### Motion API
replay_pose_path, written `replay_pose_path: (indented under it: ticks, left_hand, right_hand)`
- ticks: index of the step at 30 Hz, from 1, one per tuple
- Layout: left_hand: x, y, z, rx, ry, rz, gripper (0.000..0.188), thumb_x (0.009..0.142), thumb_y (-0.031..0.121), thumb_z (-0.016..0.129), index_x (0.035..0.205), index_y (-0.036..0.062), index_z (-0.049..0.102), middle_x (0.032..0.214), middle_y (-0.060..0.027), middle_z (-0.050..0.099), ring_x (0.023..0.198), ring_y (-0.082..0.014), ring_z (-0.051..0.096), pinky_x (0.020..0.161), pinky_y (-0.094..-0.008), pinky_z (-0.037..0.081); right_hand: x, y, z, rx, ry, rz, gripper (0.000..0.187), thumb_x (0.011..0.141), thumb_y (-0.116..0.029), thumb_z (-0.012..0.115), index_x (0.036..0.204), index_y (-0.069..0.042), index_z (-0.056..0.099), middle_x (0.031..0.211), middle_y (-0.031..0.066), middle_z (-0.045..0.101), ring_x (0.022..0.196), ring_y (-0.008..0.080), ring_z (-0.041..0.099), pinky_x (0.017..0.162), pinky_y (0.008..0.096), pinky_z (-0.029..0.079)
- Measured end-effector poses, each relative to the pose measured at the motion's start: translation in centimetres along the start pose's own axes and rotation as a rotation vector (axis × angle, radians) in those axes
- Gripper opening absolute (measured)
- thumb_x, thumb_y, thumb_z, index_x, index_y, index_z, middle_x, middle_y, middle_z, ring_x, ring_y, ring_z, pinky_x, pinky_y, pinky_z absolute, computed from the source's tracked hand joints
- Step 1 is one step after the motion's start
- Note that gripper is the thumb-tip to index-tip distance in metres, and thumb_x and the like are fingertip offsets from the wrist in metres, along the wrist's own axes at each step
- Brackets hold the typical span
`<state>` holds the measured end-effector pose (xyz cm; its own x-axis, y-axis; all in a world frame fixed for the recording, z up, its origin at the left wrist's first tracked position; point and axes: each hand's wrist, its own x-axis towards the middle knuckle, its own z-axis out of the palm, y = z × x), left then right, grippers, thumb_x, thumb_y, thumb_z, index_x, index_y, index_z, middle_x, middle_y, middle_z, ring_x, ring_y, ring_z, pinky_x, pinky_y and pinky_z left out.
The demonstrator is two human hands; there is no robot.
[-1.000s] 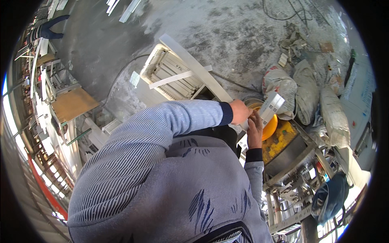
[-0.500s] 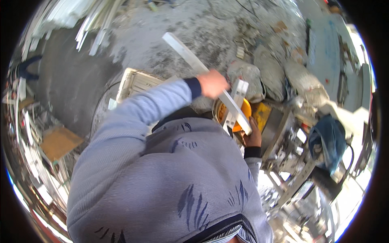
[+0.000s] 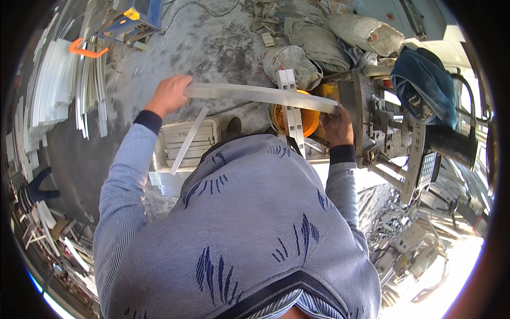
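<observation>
A long silvery-white profile bar [image 3: 255,94] stretches crosswise in front of my body. My left hand [image 3: 169,97] is closed round its left end, and my right hand [image 3: 338,126] grips the other end. Under the bar's right half stands an orange bucket [image 3: 312,119], with some yellowish stuff inside. Across the bucket lies a second, shorter white piece with cut-outs [image 3: 287,80], partly covered by the bar. Below my left hand sits a pale plastic crate [image 3: 212,130], and a thin light strip [image 3: 190,141] slants over it.
At the right is a metal machine [image 3: 372,122] with a blue-green cloth [image 3: 425,87] draped on it. Filled sacks [image 3: 366,33] lie at the far right. Stacked long profiles [image 3: 53,85] and an orange clamp-like piece [image 3: 87,50] are at the left. A blue case-like object [image 3: 143,18] stands far left.
The bar has swung from a steep slant to nearly level across my view. My left hand has moved left to its end; the right stays at the other end. The view has turned.
</observation>
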<state>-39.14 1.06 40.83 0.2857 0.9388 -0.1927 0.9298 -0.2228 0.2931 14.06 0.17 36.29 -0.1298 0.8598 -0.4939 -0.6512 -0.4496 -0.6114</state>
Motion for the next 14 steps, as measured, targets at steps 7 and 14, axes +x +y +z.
replay_pose_path:
  ticks: [7,14]
  left_hand:
    - [-2.5,1.0,0.7,0.022,0.166,-0.005,0.051,0.070,0.003,0.078,0.116,0.0049,0.058,0.112,-0.0185,0.065,0.107,-0.0404,0.060,0.092,-0.0485,0.049]
    - [-4.6,1.8,0.9,0.177,0.415,0.049,0.070,0.071,0.010,0.081,0.136,0.0109,0.054,0.124,-0.0146,0.061,0.120,-0.0350,0.056,0.107,-0.0465,0.039]
  right_hand:
    - [-0.5,0.9,2.2,0.086,-0.032,-0.224,0.048,0.087,-0.012,0.065,0.135,-0.010,0.060,0.130,0.0120,0.065,0.119,0.0303,0.061,0.101,0.0461,0.053]
    - [-0.3,0.6,3.2,0.129,-0.039,-0.280,0.066,0.083,-0.014,0.072,0.145,-0.012,0.051,0.137,0.0124,0.061,0.130,0.0347,0.056,0.115,0.0575,0.041]
